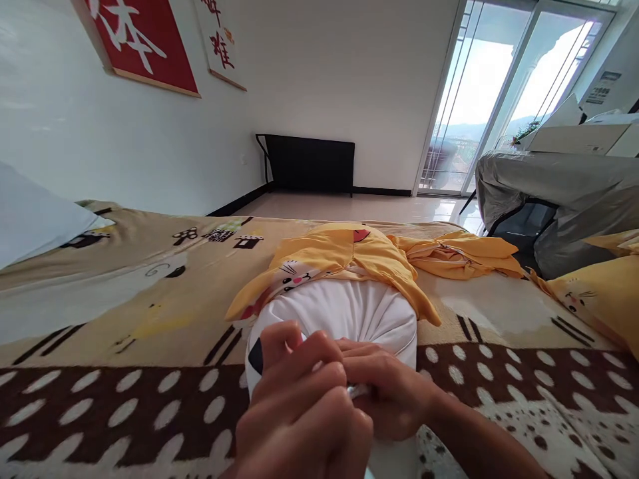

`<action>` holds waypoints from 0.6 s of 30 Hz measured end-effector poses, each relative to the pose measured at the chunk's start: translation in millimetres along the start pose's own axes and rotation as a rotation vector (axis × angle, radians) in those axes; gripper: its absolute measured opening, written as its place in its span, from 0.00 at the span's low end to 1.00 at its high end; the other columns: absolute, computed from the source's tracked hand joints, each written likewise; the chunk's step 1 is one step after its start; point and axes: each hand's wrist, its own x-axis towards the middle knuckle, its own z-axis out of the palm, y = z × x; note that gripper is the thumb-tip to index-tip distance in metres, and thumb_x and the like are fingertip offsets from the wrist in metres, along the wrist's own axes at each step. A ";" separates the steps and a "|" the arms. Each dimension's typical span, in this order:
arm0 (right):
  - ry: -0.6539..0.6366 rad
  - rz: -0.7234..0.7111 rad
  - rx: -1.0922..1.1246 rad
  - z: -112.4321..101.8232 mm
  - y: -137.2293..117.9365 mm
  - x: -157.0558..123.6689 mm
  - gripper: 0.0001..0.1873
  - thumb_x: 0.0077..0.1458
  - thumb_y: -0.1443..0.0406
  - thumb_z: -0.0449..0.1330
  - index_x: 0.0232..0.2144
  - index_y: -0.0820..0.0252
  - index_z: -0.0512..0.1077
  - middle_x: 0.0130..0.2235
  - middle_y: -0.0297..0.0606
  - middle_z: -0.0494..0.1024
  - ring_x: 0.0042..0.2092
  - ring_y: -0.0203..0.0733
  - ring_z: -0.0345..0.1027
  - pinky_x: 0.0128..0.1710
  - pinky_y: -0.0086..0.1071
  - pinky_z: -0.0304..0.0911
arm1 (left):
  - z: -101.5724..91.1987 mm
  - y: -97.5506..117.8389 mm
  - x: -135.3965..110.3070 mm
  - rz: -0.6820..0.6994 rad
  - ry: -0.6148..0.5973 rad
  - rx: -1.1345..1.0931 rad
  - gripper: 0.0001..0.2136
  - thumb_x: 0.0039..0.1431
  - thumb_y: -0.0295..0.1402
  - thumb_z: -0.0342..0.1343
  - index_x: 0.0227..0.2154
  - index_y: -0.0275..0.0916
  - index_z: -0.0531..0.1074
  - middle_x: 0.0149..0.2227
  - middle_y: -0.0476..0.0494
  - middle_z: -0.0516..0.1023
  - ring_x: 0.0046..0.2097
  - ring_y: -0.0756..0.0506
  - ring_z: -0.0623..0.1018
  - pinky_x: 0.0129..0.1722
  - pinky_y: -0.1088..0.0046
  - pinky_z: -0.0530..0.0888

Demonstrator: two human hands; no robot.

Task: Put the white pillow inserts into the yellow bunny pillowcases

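A white pillow point(334, 303) lies in front of me, its far end tucked into a yellow pillowcase point(309, 249) printed with a cat-like face. My left hand point(304, 406) is closed at the pillow's near end, large in the foreground, with its fingers wrapped tight. Close against it, my right hand point(384, 386) has its fingers curled on the same white cloth. A small whitish bit shows between the two hands, but the fingers hide most of what they pinch.
A patterned blanket point(150, 293) covers the bed beneath the pillow. Another yellow pillow point(599, 299) lies at right, and a white pillow corner point(34, 219) at left. Beyond stand a black folded panel point(309, 163), a grey-covered piece of furniture point(574, 186) and a glass sliding door point(499, 100).
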 end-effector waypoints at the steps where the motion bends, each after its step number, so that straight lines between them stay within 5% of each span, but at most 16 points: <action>1: 0.021 -0.005 0.003 0.1 0.5 0.1 0.10 0.57 0.59 0.47 0.26 0.55 0.59 0.27 0.36 0.69 0.33 0.38 0.63 0.38 0.33 0.65 | -4.0 -2.9 3.5 0.004 -0.021 0.019 0.15 0.50 0.22 0.52 0.16 0.39 0.52 0.16 0.53 0.58 0.24 0.49 0.63 0.32 0.65 0.60; 6: 0.085 0.017 0.073 -20.6 -4.4 -3.2 0.13 0.59 0.58 0.54 0.29 0.61 0.67 0.32 0.42 0.74 0.37 0.39 0.68 0.39 0.32 0.65 | -34.0 -40.9 17.9 -0.162 -0.196 -0.019 0.13 0.62 0.38 0.45 0.36 0.42 0.74 0.36 0.47 0.79 0.41 0.43 0.75 0.43 0.68 0.68; 11: 0.282 0.127 0.090 -54.9 -7.2 -18.6 0.10 0.56 0.62 0.56 0.26 0.60 0.70 0.34 0.40 0.76 0.37 0.41 0.69 0.39 0.34 0.64 | -32.1 -75.2 29.0 0.015 -0.609 0.056 0.19 0.60 0.41 0.50 0.53 0.45 0.68 0.54 0.44 0.72 0.56 0.40 0.69 0.57 0.63 0.63; 18: 0.368 0.185 0.151 -64.0 -2.1 -27.0 0.11 0.53 0.57 0.58 0.27 0.57 0.76 0.31 0.39 0.77 0.34 0.44 0.69 0.42 0.40 0.64 | 5.8 -82.2 17.9 0.114 -0.315 -0.168 0.20 0.63 0.39 0.38 0.46 0.37 0.73 0.49 0.38 0.76 0.51 0.38 0.72 0.53 0.58 0.61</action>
